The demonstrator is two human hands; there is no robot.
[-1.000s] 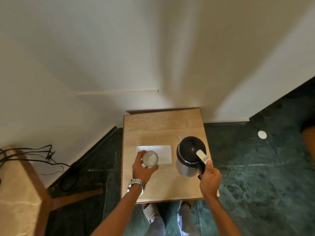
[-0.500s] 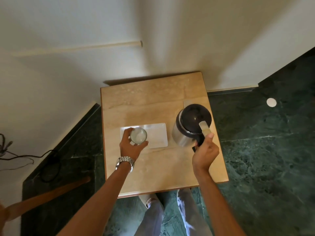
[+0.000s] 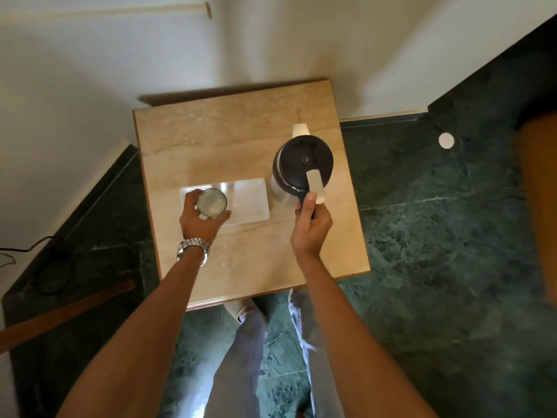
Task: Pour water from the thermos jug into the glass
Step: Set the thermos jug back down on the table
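Both hands are closed on their objects: the right hand (image 3: pixel 312 226) grips the thermos jug (image 3: pixel 301 170) by its handle, the left hand (image 3: pixel 200 220) wraps the glass (image 3: pixel 211 203), which stands on the white tray (image 3: pixel 250 200) just left of the jug. To pour cleanly, I'd lift the jug, bring its spout over the rim, and tilt slowly.

The right hand (image 3: pixel 312 227) covered the dark handle of the steel thermos jug with the black lid (image 3: pixel 303 167), so the grip itself was hidden. The left hand (image 3: pixel 202 220) wrapped the near side of the clear drinking glass (image 3: pixel 211 202), hiding its wall and the left end of the white rectangular tray (image 3: pixel 250 200). The glass's contents were too blurred to judge. Both forearms ran off the bottom edge.
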